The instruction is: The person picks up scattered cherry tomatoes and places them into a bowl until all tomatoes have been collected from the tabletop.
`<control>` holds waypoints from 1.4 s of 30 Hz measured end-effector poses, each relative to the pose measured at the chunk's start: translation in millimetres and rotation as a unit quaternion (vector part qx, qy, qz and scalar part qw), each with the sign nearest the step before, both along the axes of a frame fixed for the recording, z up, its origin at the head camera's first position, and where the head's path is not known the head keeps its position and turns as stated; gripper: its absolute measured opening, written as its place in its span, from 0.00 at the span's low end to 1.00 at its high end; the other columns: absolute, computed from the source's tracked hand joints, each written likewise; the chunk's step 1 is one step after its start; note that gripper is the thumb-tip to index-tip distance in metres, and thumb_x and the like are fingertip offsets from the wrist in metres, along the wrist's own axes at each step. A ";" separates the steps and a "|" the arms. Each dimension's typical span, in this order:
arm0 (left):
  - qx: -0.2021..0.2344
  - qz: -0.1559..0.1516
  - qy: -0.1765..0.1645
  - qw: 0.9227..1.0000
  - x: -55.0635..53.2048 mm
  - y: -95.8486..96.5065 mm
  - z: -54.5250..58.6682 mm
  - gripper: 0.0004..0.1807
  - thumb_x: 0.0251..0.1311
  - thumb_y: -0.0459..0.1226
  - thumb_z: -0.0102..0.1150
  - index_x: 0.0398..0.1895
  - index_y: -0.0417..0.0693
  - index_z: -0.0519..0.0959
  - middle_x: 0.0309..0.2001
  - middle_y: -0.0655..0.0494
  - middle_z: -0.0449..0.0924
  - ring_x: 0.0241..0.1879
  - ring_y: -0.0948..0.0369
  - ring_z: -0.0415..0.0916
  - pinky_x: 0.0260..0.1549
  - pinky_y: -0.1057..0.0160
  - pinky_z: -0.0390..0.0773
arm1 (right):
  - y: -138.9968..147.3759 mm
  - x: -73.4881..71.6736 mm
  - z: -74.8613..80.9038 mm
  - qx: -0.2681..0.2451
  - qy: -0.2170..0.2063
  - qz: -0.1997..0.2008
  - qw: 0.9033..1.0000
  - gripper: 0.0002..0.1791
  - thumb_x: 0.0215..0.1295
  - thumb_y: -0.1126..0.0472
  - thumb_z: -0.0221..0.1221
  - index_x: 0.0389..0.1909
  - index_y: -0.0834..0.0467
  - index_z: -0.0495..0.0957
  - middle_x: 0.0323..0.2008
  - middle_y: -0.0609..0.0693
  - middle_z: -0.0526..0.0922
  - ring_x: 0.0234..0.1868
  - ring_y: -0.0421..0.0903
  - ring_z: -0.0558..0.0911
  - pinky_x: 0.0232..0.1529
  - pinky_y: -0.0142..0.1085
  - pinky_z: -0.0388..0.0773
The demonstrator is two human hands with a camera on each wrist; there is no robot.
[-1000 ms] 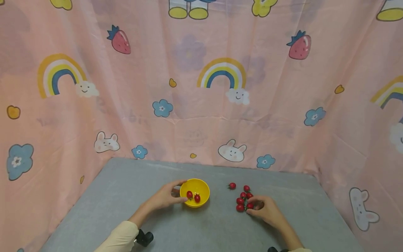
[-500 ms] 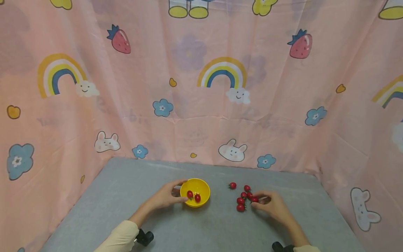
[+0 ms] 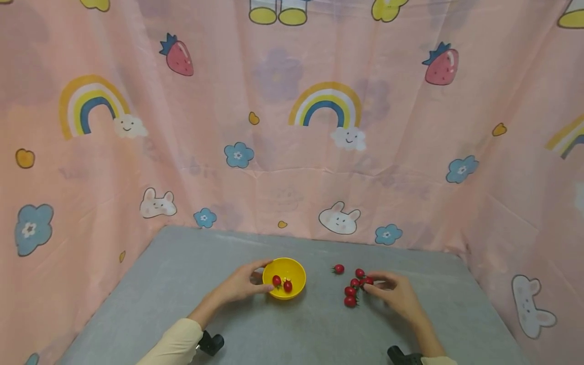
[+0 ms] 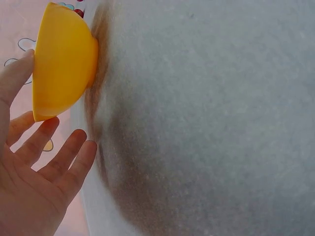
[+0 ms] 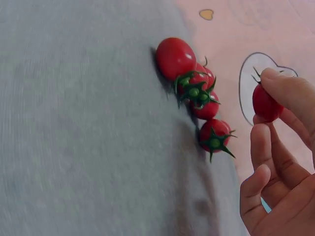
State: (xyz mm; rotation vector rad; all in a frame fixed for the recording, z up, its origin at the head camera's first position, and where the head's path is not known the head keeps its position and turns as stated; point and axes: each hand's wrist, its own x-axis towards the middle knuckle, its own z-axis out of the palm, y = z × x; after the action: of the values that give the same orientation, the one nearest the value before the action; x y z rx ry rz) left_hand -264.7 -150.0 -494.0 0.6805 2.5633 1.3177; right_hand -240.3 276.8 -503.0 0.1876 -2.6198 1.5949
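Note:
My left hand (image 3: 239, 284) holds the yellow bowl (image 3: 298, 290) at its left side. In the left wrist view, the thumb lies on the rim of the bowl (image 4: 61, 64) and fingertips touch its side, with the other fingers spread. Two red cherry tomatoes lie inside; one is the tomato (image 3: 287, 286) at the bowl's front. To the right, my right hand (image 3: 399, 296) pinches a cherry tomato (image 5: 267, 102) between thumb and fingertips, raised off the table in the right wrist view. Beside it lies a cluster of cherry tomatoes (image 3: 350, 291) with green stems.
A single cherry tomato (image 3: 338, 269) lies apart, behind and left of the cluster. The grey table (image 3: 301, 334) carries everything. A pink patterned curtain (image 3: 264, 197) hangs along its back and sides. Black wrist cameras, such as the left camera (image 3: 211, 343), sit on both wrists.
My right hand has drawn a cherry tomato from the cluster's front right side, first rightward, then up and away. The left hand stays at the bowl. The head view has shifted slightly.

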 end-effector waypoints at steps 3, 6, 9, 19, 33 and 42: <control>0.003 -0.003 0.002 1.000 -0.4 0.0 0.1 0.39 0.63 0.44 0.71 0.74 0.41 0.67 0.68 0.43 0.70 0.54 0.49 0.78 0.51 0.50 0.81 | -2.8 -0.8 -3.3 -0.014 0.018 0.003 1.000 0.21 0.61 0.56 0.73 0.52 0.61 0.85 0.49 0.57 0.85 0.40 0.47 0.86 0.26 0.40 0.81; 0.006 -0.009 0.008 1.000 -0.4 0.0 -0.2 0.39 0.63 0.43 0.71 0.74 0.40 0.67 0.69 0.42 0.69 0.54 0.48 0.78 0.52 0.50 0.80 | -5.3 -2.0 -6.6 -0.025 0.022 0.003 0.999 0.20 0.62 0.57 0.73 0.52 0.61 0.85 0.49 0.57 0.85 0.40 0.46 0.86 0.30 0.39 0.82; 0.009 -0.013 0.015 1.000 0.1 -0.1 -0.4 0.39 0.63 0.41 0.71 0.74 0.38 0.66 0.69 0.41 0.69 0.55 0.47 0.78 0.52 0.49 0.80 | -8.0 -4.1 -6.3 -0.034 0.009 -0.004 0.999 0.20 0.62 0.56 0.73 0.52 0.60 0.85 0.49 0.56 0.85 0.40 0.46 0.86 0.34 0.38 0.81; 0.015 -0.022 0.019 0.999 0.2 -1.7 0.2 0.40 0.62 0.40 0.72 0.73 0.36 0.66 0.69 0.39 0.69 0.55 0.45 0.78 0.52 0.49 0.80 | -18.1 -9.9 5.6 -0.032 0.013 -0.002 0.999 0.24 0.62 0.54 0.72 0.54 0.63 0.83 0.49 0.54 0.86 0.41 0.48 0.85 0.44 0.34 0.80; 0.003 -0.016 0.008 1.000 -2.0 -1.0 -1.0 0.40 0.63 0.43 0.71 0.75 0.40 0.66 0.69 0.42 0.69 0.55 0.48 0.78 0.52 0.51 0.80 | -49.5 -19.7 14.3 -0.057 0.037 0.037 0.997 0.21 0.61 0.60 0.73 0.52 0.64 0.84 0.47 0.55 0.86 0.39 0.49 0.84 0.39 0.33 0.82; 0.006 -0.013 0.002 1.000 -1.1 -1.5 -2.6 0.40 0.63 0.44 0.71 0.75 0.41 0.66 0.69 0.42 0.69 0.55 0.47 0.78 0.52 0.50 0.80 | -80.1 -24.7 17.1 -0.049 0.061 0.052 0.996 0.19 0.60 0.60 0.74 0.51 0.60 0.86 0.45 0.50 0.87 0.40 0.49 0.84 0.41 0.35 0.83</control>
State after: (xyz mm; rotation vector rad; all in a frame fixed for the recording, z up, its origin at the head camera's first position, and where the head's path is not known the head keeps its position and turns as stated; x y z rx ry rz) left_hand -265.8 -151.6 -496.6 0.7168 2.5432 1.3261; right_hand -265.0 196.7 -485.9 0.4078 -2.4719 1.6810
